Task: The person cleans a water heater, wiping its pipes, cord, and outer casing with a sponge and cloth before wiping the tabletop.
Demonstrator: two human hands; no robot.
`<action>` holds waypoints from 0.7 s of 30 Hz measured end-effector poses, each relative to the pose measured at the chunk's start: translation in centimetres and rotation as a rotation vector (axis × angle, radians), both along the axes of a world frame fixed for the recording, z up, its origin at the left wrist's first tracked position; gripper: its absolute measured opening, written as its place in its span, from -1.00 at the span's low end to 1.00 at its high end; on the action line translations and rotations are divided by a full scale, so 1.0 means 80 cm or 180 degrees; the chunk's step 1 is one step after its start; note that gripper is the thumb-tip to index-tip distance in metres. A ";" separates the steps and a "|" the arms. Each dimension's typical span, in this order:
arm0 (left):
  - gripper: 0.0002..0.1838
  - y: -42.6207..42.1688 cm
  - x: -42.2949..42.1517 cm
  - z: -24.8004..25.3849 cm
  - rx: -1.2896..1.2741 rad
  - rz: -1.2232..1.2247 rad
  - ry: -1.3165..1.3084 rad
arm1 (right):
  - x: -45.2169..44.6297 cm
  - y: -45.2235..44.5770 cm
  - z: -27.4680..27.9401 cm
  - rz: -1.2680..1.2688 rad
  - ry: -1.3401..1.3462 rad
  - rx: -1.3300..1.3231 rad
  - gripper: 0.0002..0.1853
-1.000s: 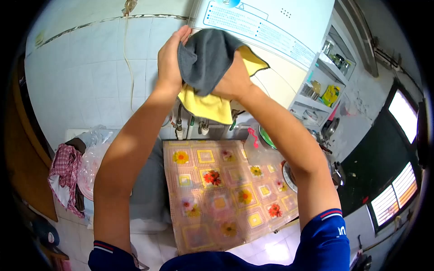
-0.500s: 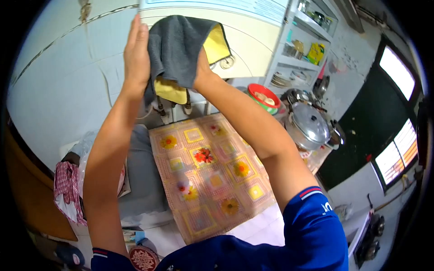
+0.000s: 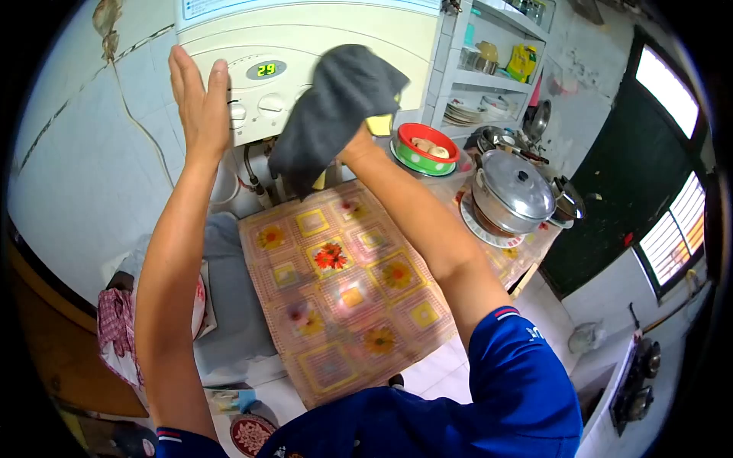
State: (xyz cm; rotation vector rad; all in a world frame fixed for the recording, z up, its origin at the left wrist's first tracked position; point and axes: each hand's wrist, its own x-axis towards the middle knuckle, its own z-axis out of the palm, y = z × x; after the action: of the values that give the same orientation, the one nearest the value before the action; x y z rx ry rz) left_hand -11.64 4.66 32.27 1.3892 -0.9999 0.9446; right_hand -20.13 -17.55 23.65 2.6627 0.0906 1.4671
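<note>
A cream wall-mounted water heater (image 3: 336, 32) fills the top middle, with lit green digits on its display (image 3: 267, 70) and knobs (image 3: 271, 103) below. Against its left edge rests my left hand (image 3: 200, 111), fingers stretched out and holding nothing. My right hand (image 3: 357, 145) grips a cleaning cloth (image 3: 336, 99), dark grey on one side and yellow on the other. The cloth lies over the lower right front of the heater and hangs below its edge. It hides most of my right fingers.
Below the heater stands a table with a flowered plastic cover (image 3: 351, 294). To the right are a red bowl (image 3: 416, 136) with pale round items, a lidded steel pot (image 3: 515, 191) and shelves (image 3: 489, 80) with plates. Pipes (image 3: 256, 179) hang under the heater.
The cloth has moved right across the heater, uncovering the display and knobs. My left hand stays at the heater's left edge. The view has shifted slightly.
</note>
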 end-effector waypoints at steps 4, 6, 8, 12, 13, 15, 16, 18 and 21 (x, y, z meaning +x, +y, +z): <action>-0.16 -0.010 -0.003 -0.002 -0.0021 0.0629 -0.0139 | 0.027 -0.015 0.007 0.0699 -0.0846 -0.0016 -0.42; -0.18 -0.013 -0.004 -0.003 0.0006 0.0851 -0.0244 | -0.003 -0.020 0.037 0.0635 -0.0936 0.0368 -0.53; -0.19 -0.017 -0.002 -0.004 -0.0046 0.1007 -0.0277 | -0.016 -0.031 0.045 0.0174 -0.0764 0.1095 -0.52; -0.20 -0.018 0.001 -0.003 -0.0056 0.1200 -0.0420 | 0.003 -0.064 -0.013 0.1071 -0.1750 0.0837 -0.33; -0.20 -0.019 0.003 -0.004 -0.0017 0.1276 -0.0421 | -0.002 -0.070 -0.018 0.0486 -0.1643 0.0524 -0.38; -0.20 -0.021 0.008 -0.005 0.0002 0.1421 -0.0439 | -0.008 -0.086 -0.026 -0.0761 -0.1145 0.0104 -0.43; -0.18 -0.021 0.009 -0.005 0.0016 0.1430 -0.0464 | 0.006 -0.116 -0.041 -0.1214 -0.0965 -0.0178 -0.46; -0.17 -0.021 0.011 -0.007 0.0033 0.1414 -0.0451 | -0.006 -0.099 -0.029 -0.1051 -0.1346 -0.0251 -0.54; -0.17 -0.021 0.009 -0.006 0.0009 0.1345 -0.0417 | 0.002 -0.039 -0.008 -0.1793 -0.0107 -0.0384 -0.56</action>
State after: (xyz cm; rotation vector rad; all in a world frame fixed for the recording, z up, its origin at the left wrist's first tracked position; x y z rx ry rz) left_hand -10.90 2.95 31.76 1.5907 -0.8150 1.3596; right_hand -19.99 -20.64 23.02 2.2934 -0.5121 1.2646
